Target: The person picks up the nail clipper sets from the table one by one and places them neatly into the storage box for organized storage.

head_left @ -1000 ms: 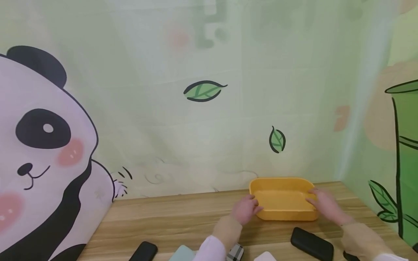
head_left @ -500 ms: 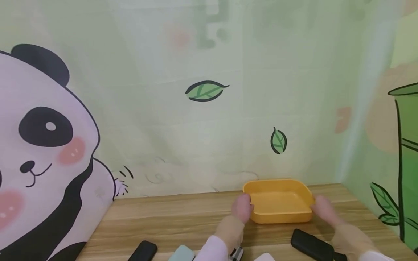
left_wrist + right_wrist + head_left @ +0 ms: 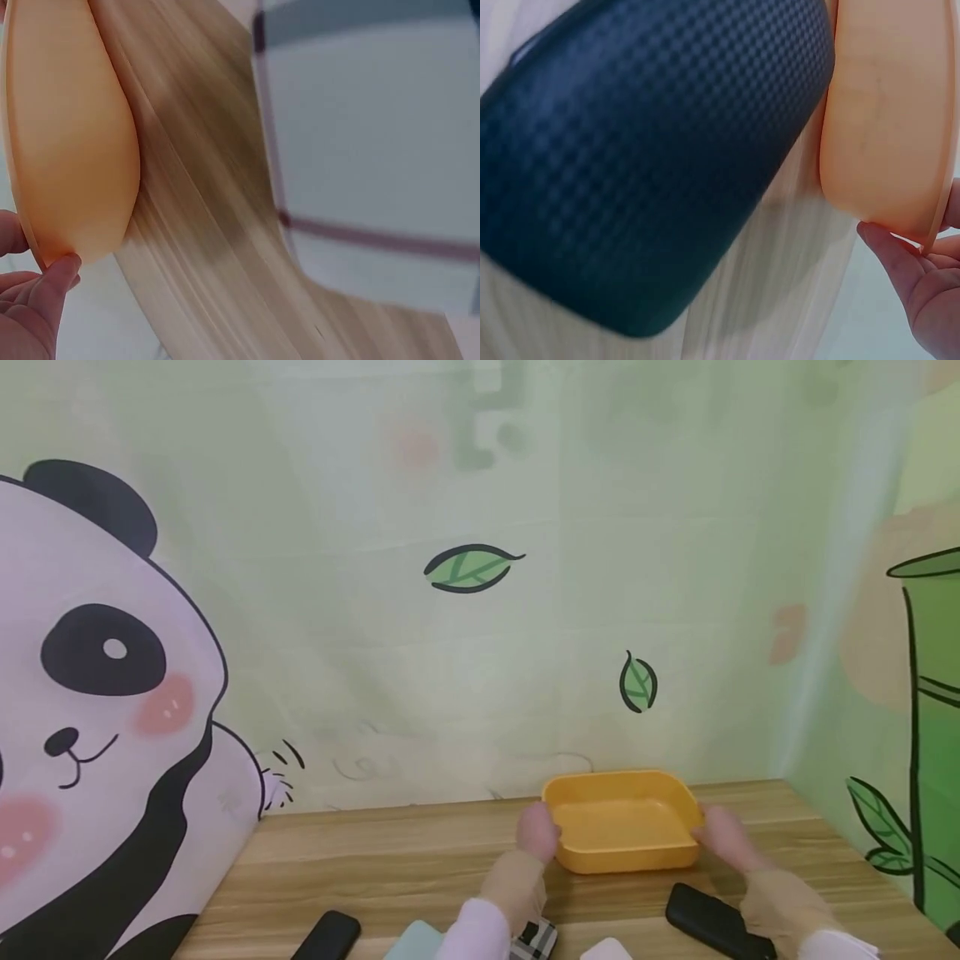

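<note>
An empty yellow plastic tray (image 3: 622, 827) stands on the wooden table (image 3: 390, 860) near the back wall. My left hand (image 3: 537, 832) grips its left end and my right hand (image 3: 722, 838) grips its right end. In the left wrist view the tray (image 3: 71, 135) fills the left side, and my fingers (image 3: 37, 300) pinch its rim from below with the thumb above. In the right wrist view the tray (image 3: 889, 112) is at the upper right, with my fingers (image 3: 904, 274) curled under its edge.
A black textured case (image 3: 712, 922) (image 3: 652, 157) lies just in front of the tray's right end. Along the near table edge lie a black phone (image 3: 327, 935), a pale green item (image 3: 416, 941), a checkered item (image 3: 534, 937) and a white item (image 3: 607, 950). A panda curtain hangs behind.
The tray has slid to the left along the table with both hands holding its ends. The black case has stayed where it was.
</note>
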Available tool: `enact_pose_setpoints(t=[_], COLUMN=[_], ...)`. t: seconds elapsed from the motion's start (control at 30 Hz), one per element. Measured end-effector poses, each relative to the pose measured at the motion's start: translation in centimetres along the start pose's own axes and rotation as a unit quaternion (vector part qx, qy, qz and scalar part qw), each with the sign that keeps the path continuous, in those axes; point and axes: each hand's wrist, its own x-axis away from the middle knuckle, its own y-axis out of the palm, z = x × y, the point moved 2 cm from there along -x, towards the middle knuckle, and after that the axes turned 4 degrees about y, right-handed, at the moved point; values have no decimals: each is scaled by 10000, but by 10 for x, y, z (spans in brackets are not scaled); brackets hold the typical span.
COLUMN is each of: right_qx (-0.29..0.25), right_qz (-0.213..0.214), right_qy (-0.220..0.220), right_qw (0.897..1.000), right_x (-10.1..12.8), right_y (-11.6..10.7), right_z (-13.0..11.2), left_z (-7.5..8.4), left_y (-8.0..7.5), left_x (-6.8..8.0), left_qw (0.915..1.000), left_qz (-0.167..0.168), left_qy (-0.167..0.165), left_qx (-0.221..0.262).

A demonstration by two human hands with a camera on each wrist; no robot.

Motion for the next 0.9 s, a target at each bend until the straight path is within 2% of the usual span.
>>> enact_pose_setpoints(t=[0.03, 0.1, 0.17, 0.23, 0.27, 0.3, 0.33, 0.4, 0.43, 0.47, 0.53, 0.6, 0.63, 0.67, 0.7, 0.73, 0.77, 0.87, 0.9], right_qx=[9, 10, 35, 3, -61, -87, -107, -157, -188, -212, -207, -240, -246, -265, -264, -265, -244, -233, -221], right_qz=[2, -13, -16, -44, -68, -77, -80, -84, -90, -91, -69, -42, -16, -7, 7, 10, 17, -27, -34], right_qy=[-7, 3, 10, 50, 86, 103, 133, 168, 182, 164, 134, 76, 47, 17, 2, -16, -26, -67, -82], right_qw=[10000, 10000, 10000, 10000, 9999, 9999, 9998, 9997, 9996, 9996, 9997, 9997, 9997, 9996, 9997, 9996, 9997, 9997, 9997], right_x=[-1, -4, -5, -7, -8, -8, -8, -9, -8, -8, -8, -9, -10, -10, -11, -12, -12, -14, -14], right_y=[2, 6, 8, 12, 14, 15, 18, 22, 25, 27, 31, 34, 36, 37, 39, 41, 42, 47, 48], right_z=[-2, -7, -13, -18, -20, -22, -24, -28, -31, -33, -39, -44, -46, -49, -50, -52, -54, -58, -60], left_z=[11, 26, 29, 23, 16, 7, -10, -40, -49, -66, -87, -92, -92, -103, -99, -98, -101, -87, -78], left_y=[-22, -55, -70, -73, -70, -63, -47, -24, -19, -5, 7, 0, -5, 1, -8, -15, -16, -44, -59], left_x=[6, 18, 24, 25, 23, 21, 16, 7, 7, 4, -1, -1, 0, -3, -1, 1, 2, 13, 18], left_qw=[9998, 9999, 9999, 9998, 9996, 9996, 9994, 9987, 9988, 9982, 9971, 9964, 9962, 9948, 9944, 9944, 9938, 9929, 9923], left_qz=[-111, -13, 35, 102, 124, 162, 251, 222, 276, 393, 328, 243, 252, 338, 264, 255, 402, 405, 306], left_qy=[-170, -151, -134, -109, -108, -98, 0, -5, 34, 191, 108, -60, -64, 72, -61, -47, 168, 122, -32], left_qx=[70, 78, 65, 159, 251, 209, 236, 466, 403, 411, 673, 807, 833, 953, 1025, 1020, 1023, 1113, 1199])
